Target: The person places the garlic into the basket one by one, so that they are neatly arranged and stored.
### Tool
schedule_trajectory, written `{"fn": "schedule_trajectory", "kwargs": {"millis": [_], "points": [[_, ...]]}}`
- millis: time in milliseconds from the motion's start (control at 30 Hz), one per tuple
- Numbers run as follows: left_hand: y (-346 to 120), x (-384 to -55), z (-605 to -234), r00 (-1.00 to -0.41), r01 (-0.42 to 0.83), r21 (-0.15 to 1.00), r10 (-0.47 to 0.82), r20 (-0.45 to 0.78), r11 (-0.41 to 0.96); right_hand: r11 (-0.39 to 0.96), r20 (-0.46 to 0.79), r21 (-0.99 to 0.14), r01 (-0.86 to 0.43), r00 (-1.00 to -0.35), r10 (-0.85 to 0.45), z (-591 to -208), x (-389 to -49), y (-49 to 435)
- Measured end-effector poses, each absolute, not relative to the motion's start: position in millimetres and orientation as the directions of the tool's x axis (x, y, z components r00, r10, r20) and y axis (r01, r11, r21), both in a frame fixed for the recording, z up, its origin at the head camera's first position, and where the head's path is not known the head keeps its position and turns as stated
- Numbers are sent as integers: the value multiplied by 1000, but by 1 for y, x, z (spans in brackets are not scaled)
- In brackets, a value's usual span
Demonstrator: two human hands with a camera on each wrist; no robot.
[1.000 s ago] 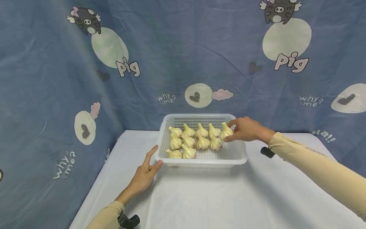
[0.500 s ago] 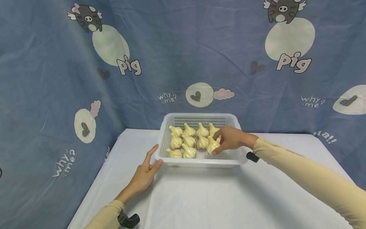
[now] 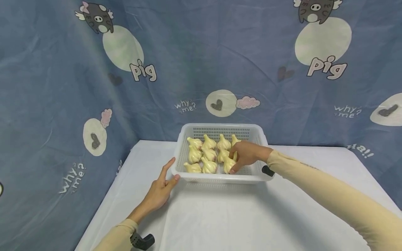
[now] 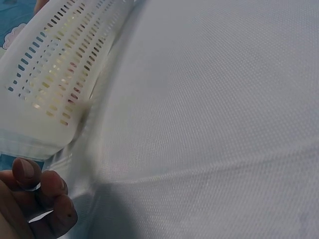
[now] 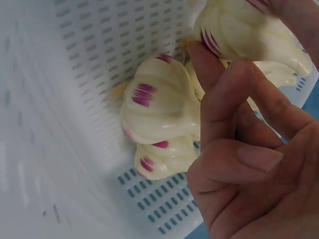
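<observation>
A white plastic basket (image 3: 216,176) with slotted walls holds several garlic bulbs (image 3: 209,166) in rows, pale yellow with purple streaks. My right hand (image 3: 248,154) reaches into it and pinches one garlic bulb (image 3: 229,166) between thumb and fingers, low near the front wall, right of the front-row bulbs. In the right wrist view this bulb (image 5: 234,30) is at the top, beyond other garlic bulbs (image 5: 159,102). My left hand (image 3: 158,192) touches the basket's front left corner, index finger and thumb spread along it; its other fingers (image 4: 65,211) bend loosely in the left wrist view.
The basket stands at the back of a white cloth-covered table (image 3: 232,216). Behind and to the left hangs a blue curtain (image 3: 163,104) printed with pigs. A dark wrist device (image 3: 142,241) sits on the left wrist, another (image 3: 268,170) on the right.
My right hand has carried the garlic bulb from the basket's back right, leftward and forward, and lowered it beside the front row. My left hand has stayed at the corner.
</observation>
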State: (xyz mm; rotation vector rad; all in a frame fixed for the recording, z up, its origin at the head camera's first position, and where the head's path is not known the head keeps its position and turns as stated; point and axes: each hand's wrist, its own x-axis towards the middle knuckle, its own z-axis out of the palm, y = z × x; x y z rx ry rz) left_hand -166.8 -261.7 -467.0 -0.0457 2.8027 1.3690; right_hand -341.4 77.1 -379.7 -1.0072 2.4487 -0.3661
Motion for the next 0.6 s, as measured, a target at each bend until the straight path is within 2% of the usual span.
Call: {"fn": "schedule_trajectory", "kwargs": {"millis": [333, 600], "points": [[-259, -166, -466, -1000, -29, 791, -17, -23, 611, 688, -320, -410, -599, -612, -724, -382, -343, 69], [-260, -167, -466, -1000, -24, 788, -14, -19, 615, 724, -346, -380, -576, -637, -689, -384, -341, 67]]}}
